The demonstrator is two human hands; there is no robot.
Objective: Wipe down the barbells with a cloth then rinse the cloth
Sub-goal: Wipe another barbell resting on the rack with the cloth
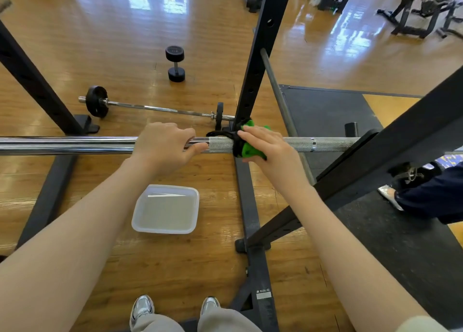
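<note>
Head view: green cloth (248,149) wrapped on the racked barbell (295,145) beside the rack post (253,81), right hand (269,148) clasped around it. Left hand (162,146) curls its fingers over the bar's smooth stretch; a water tub (165,209) sits on the floor below.

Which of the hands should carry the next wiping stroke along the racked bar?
Right. The right hand already presses the green cloth around the barbell at the rack hook, with knurled shaft free beside it. The left hand only steadies the smooth section and holds no cloth.
</note>
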